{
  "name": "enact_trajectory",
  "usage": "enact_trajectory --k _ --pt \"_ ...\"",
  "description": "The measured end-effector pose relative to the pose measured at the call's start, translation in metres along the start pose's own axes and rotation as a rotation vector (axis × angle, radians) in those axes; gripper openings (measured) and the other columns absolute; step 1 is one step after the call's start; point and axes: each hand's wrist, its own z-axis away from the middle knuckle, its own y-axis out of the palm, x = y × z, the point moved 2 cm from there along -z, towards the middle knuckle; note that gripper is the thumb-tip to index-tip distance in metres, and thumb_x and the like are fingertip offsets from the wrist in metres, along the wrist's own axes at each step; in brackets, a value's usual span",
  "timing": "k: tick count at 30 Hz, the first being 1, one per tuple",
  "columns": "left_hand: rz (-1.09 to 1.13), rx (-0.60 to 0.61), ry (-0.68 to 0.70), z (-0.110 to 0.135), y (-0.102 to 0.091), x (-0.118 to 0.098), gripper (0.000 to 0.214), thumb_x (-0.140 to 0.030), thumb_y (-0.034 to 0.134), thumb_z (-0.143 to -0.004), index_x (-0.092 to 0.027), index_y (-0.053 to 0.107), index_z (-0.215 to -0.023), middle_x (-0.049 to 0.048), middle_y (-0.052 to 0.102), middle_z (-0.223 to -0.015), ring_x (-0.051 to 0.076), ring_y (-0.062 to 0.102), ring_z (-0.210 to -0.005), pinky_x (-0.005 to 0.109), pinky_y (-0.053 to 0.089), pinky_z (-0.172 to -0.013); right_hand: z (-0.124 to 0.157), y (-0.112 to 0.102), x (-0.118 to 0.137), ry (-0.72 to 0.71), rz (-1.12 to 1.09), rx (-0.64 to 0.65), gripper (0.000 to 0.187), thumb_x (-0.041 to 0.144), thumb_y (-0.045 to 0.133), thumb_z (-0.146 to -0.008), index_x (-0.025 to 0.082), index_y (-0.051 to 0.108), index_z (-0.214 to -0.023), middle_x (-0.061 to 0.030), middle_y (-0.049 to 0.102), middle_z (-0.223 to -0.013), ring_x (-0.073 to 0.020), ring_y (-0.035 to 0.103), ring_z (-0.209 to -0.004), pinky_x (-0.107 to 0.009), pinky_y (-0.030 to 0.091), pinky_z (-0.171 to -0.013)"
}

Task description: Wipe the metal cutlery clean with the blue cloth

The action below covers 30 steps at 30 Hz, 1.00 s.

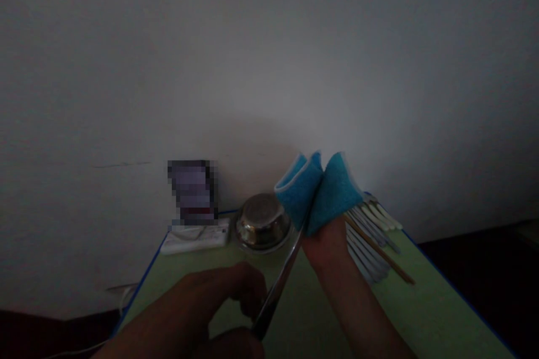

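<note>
My left hand [227, 291], low in the view, is closed on the near end of a long, shiny metal utensil [283, 275]; its exact kind does not show. The utensil slants up and away to the right. At its far end my right hand [330, 241] grips a folded blue cloth [334, 193] that covers that end of the metal. Most of the right hand's fingers are hidden behind the cloth.
An upturned metal bowl [263, 221] stands at the back of the green table [311, 314]. Left of it lies a white power strip [196, 237], with a blurred-out device [193, 190] above. On the right lie several pieces of cutlery [370, 261] and brown chopsticks [389, 258]. A wall rises behind.
</note>
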Motion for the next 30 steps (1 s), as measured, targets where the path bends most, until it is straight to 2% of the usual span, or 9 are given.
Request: enact_trajectory --k 2,4,8,13,16,20,25,27,30 --pt "-0.024 0.011 -0.026 0.001 0.004 0.006 0.017 -0.033 0.064 -0.075 -0.030 0.063 -0.091 -0.0046 0.072 -0.087 0.016 0.067 -0.078 0.022 0.051 -0.069 0.000 0.002 0.003 -0.006 -0.026 -0.003 0.016 0.030 0.052 -0.080 0.029 0.066 -0.087 0.0027 0.073 -0.088 -0.0176 0.064 -0.095 -0.033 0.052 -0.080" --pt "-0.065 0.038 -0.055 0.000 0.008 0.012 0.017 -0.031 0.056 -0.082 -0.031 0.062 -0.098 -0.0041 0.072 -0.088 0.015 0.067 -0.078 0.021 0.050 -0.068 0.001 0.004 0.007 -0.032 -0.050 0.000 0.016 0.029 0.052 -0.081 0.031 0.065 -0.090 0.0044 0.073 -0.090 -0.0161 0.063 -0.096 -0.031 0.053 -0.080" --pt "-0.143 0.038 -0.066 -0.004 0.010 0.016 0.018 -0.024 0.043 -0.085 -0.026 0.061 -0.088 -0.0044 0.069 -0.069 0.013 0.066 -0.061 0.019 0.047 -0.056 0.000 0.007 0.014 -0.092 -0.044 0.019 0.018 0.033 0.049 -0.083 0.033 0.064 -0.094 0.0069 0.072 -0.094 -0.0129 0.063 -0.095 -0.027 0.053 -0.077" --pt "-0.151 0.071 -0.101 -0.001 0.009 0.013 0.018 -0.027 0.043 -0.086 -0.026 0.060 -0.082 -0.0041 0.069 -0.072 0.014 0.066 -0.063 0.019 0.048 -0.057 -0.007 0.002 0.025 -0.220 0.041 0.094 0.021 0.037 0.053 -0.082 0.031 0.064 -0.099 0.0064 0.071 -0.095 -0.0110 0.063 -0.092 -0.025 0.053 -0.078" --pt "-0.176 0.060 -0.095 0.003 0.008 0.015 0.018 -0.029 0.042 -0.087 -0.027 0.060 -0.086 -0.0047 0.069 -0.074 0.014 0.066 -0.067 0.019 0.048 -0.060 -0.012 -0.001 0.033 -0.265 0.043 0.114 0.023 0.035 0.055 -0.081 0.028 0.063 -0.103 0.0053 0.071 -0.097 -0.0097 0.064 -0.090 -0.024 0.052 -0.081" --pt "-0.177 0.016 -0.098 0.003 0.009 0.017 0.018 -0.029 0.043 -0.086 -0.029 0.057 -0.096 -0.0043 0.070 -0.078 0.014 0.066 -0.069 0.020 0.049 -0.062 -0.013 -0.003 0.030 -0.152 0.057 0.033 0.026 0.031 0.059 -0.080 0.020 0.064 -0.103 -0.0004 0.073 -0.092 -0.0126 0.067 -0.078 -0.029 0.053 -0.082" --pt "-0.174 0.035 -0.076 -0.001 0.008 0.015 0.019 -0.029 0.040 -0.088 -0.026 0.058 -0.084 -0.0045 0.068 -0.070 0.013 0.064 -0.061 0.019 0.047 -0.056 -0.003 0.002 0.023 0.009 0.055 -0.046 0.026 0.032 0.051 -0.082 0.018 0.064 -0.101 -0.0024 0.074 -0.082 -0.0171 0.068 -0.068 -0.037 0.054 -0.076" --pt "-0.176 0.007 -0.062 -0.003 0.006 0.016 0.018 -0.028 0.040 -0.087 -0.025 0.058 -0.084 -0.0043 0.067 -0.067 0.013 0.064 -0.059 0.019 0.046 -0.054 -0.001 0.003 0.022 0.063 0.084 -0.024 0.026 0.023 0.047 -0.081 0.017 0.064 -0.100 -0.0027 0.074 -0.078 -0.0183 0.068 -0.069 -0.038 0.054 -0.076" --pt "-0.166 0.002 -0.051 -0.005 0.002 0.019 0.019 -0.025 0.039 -0.086 -0.023 0.058 -0.084 -0.0036 0.067 -0.065 0.013 0.063 -0.057 0.019 0.046 -0.053 -0.006 0.003 0.020 0.055 0.151 0.106 0.031 0.009 0.052 -0.074 0.015 0.063 -0.102 -0.0031 0.073 -0.081 -0.0177 0.068 -0.075 -0.036 0.052 -0.081"
